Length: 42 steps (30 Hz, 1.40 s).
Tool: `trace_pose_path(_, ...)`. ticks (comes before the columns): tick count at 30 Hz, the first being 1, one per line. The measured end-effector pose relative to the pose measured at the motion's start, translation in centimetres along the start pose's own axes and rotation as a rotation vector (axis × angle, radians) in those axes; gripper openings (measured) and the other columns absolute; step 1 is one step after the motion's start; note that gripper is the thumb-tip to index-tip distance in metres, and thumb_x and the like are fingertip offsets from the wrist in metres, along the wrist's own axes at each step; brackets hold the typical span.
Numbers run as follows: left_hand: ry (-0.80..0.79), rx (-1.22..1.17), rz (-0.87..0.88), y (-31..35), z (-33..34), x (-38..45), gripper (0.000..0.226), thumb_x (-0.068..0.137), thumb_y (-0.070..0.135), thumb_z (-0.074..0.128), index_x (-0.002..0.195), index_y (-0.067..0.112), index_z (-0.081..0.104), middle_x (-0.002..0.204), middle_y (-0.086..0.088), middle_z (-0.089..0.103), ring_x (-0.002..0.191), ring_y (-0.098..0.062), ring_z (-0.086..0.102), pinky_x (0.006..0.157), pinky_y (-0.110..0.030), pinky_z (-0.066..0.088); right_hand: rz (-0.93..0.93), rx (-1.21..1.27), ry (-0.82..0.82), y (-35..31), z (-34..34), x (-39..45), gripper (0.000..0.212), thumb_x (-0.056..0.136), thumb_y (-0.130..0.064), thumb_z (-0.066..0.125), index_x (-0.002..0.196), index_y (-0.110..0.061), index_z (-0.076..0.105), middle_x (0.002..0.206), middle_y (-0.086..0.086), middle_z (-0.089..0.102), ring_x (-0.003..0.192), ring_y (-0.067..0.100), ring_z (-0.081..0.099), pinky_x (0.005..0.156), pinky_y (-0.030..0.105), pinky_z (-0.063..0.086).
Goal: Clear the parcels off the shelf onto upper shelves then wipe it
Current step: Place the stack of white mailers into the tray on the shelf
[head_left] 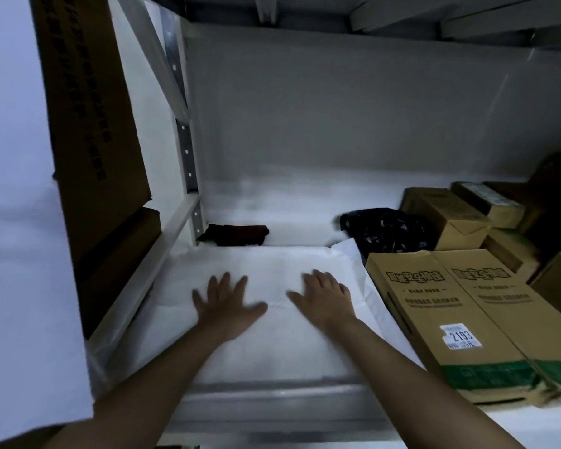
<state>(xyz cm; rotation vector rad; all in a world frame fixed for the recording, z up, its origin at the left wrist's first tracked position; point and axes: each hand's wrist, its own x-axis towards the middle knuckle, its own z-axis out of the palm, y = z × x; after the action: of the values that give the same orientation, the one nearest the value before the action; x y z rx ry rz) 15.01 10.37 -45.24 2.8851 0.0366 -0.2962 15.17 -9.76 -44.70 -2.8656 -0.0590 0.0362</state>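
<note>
A large flat white parcel (263, 345) lies on the left part of the white shelf (292, 202). My left hand (227, 303) and my right hand (324, 299) both rest flat on top of it, fingers spread and pointing toward the back. Behind the parcel, in the back left corner, lies a dark brown cloth (237, 234). A black plastic bag parcel (386, 230) sits behind the white parcel's right corner. A long cardboard box (460, 322) with a label reading 2193 lies to the right of my right hand.
Several smaller cardboard boxes (447, 215) are stacked at the right back. Tall cardboard cartons (91, 124) stand outside the shelf frame on the left. The metal upright (187, 150) marks the left rear corner. An upper shelf's underside (337, 11) spans the top.
</note>
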Motion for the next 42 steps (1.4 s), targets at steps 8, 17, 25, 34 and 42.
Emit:
trace_pose_path(8,-0.039,0.051,-0.151,-1.2,-0.5,-3.1,0.084,0.084,0.075,0.028,0.152,0.033,0.000,0.160,0.000,-0.013,0.146,-0.029,-0.013,0.112,-0.061,0.003,0.035,-0.015,-0.076,-0.2,-1.4,-3.6,0.062,0.093,-0.057,0.036,0.144,-0.021,0.032,0.156,0.001,0.019,0.144,0.025,0.012,0.112,0.045,0.018)
trace_pose_path(17,-0.069,0.057,-0.207,-0.4,-0.4,-9.1,0.073,0.082,0.069,0.038,0.140,0.027,0.027,0.145,-0.004,0.024,0.132,-0.032,0.025,0.099,-0.055,0.031,0.049,-0.034,-0.223,0.1,-3.4,-9.8,0.058,0.088,-0.047,0.047,0.137,-0.019,0.037,0.141,0.003,0.037,0.131,0.029,0.032,0.099,0.043,0.033)
trace_pose_path(25,-0.016,0.181,-0.287,-0.2,-0.4,-11.9,0.077,0.080,0.077,0.033,0.138,0.027,0.028,0.146,-0.005,0.025,0.130,-0.035,0.030,0.097,-0.052,0.034,0.035,-0.208,-0.138,0.7,-2.9,-12.5,0.054,0.091,-0.051,0.042,0.132,-0.016,0.042,0.130,0.006,0.044,0.116,0.031,0.044,0.089,0.041,0.043)
trace_pose_path(34,0.002,0.297,-0.286,-1.6,-1.0,-12.7,0.083,0.076,0.083,0.029,0.137,0.027,0.032,0.147,-0.010,0.032,0.130,-0.038,0.034,0.096,-0.047,0.035,0.064,-0.333,-0.083,1.3,-2.8,-12.4,0.061,0.093,-0.058,0.034,0.134,-0.014,0.040,0.129,0.007,0.044,0.118,0.028,0.042,0.085,0.038,0.042)
trace_pose_path(42,-0.043,0.251,-0.180,0.1,-2.6,-12.5,0.062,0.089,0.057,0.038,0.141,0.022,0.036,0.140,-0.005,0.042,0.127,-0.029,0.040,0.099,-0.040,0.034,0.115,-0.243,-0.087,0.7,-3.7,-12.1,0.047,0.093,-0.049,0.042,0.125,-0.015,0.048,0.126,0.005,0.049,0.118,0.026,0.045,0.079,0.034,0.038)
